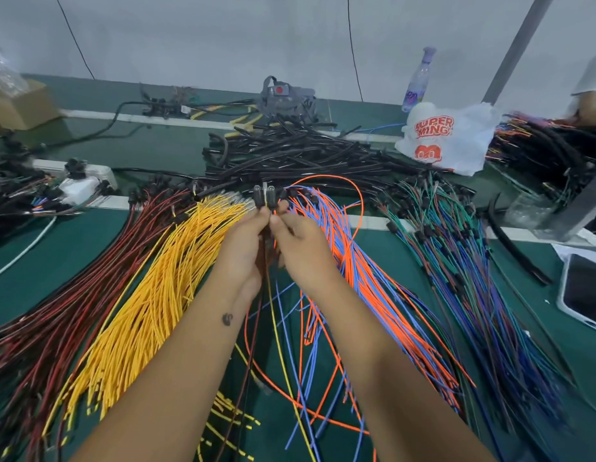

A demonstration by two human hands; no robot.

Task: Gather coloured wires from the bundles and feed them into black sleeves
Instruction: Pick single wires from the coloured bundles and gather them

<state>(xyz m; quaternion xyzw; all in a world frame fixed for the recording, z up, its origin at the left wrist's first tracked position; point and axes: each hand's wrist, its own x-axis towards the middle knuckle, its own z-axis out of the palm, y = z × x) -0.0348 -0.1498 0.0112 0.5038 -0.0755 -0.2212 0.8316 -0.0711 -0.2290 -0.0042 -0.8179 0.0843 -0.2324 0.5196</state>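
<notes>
Head camera, looking forward and down over the work table

One wide-angle view from the person's head faces the far wall, close above the green table (423, 261); both forearms enter from the near edge, and the table's far edge runs across the upper frame.

I work at a wire-harness assembly bench in a workshop. My green-matted bench (90, 261) is spread with sorted bundles of yellow wires (150, 295), dark red wires (73, 295) and orange and blue wires (366, 278). Behind them lies a heap of black sleeves (290, 155), and another worker (590, 91) sits further along.
</notes>
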